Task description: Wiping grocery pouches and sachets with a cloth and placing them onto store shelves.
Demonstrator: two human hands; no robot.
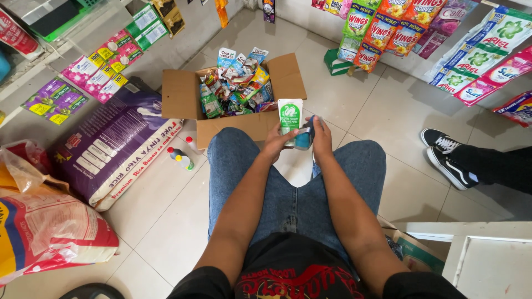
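Observation:
I sit with my knees in blue jeans over a tiled floor. My left hand (pixel 279 142) holds a white and green sachet (pixel 290 114) upright by its lower edge. My right hand (pixel 320 138) grips a small blue packet (pixel 303 138) beside it. Both hands meet just in front of an open cardboard box (pixel 183 94) filled with several mixed small sachets (pixel 237 83).
A purple rice sack (pixel 113 144) lies at left, with a red, yellow and white sack (pixel 44 227) nearer. Two small bottles (pixel 180 157) stand by the box. Strips of sachets (pixel 382 30) hang on the walls. Another person's black shoes (pixel 446 155) rest at right.

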